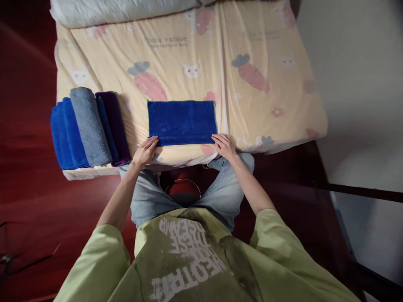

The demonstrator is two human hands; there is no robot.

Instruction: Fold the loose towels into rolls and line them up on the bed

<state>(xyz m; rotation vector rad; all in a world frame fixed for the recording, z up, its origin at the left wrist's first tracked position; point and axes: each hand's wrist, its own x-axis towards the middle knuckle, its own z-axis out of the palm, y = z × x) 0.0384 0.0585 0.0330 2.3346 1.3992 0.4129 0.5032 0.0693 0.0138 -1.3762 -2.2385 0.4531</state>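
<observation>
A blue towel (182,119) with thin green edging lies flat as a wide rectangle on the bed, close to its near edge. A crease or narrow fold runs along the towel's near side. My left hand (146,151) is at the near left corner, its fingers together and closed on the cloth. At the near right corner my right hand (223,145) grips the towel the same way, fingertips over its edge. Both thumbs are mostly hidden.
Left on the bed stand several folded blue towels (67,134), a rolled grey towel (91,128) and a dark purple towel (113,126). The sheet (270,100) has carrot and rabbit prints. A pale quilted roll (126,12) lies at the back. A red stool (183,188) shows between my legs.
</observation>
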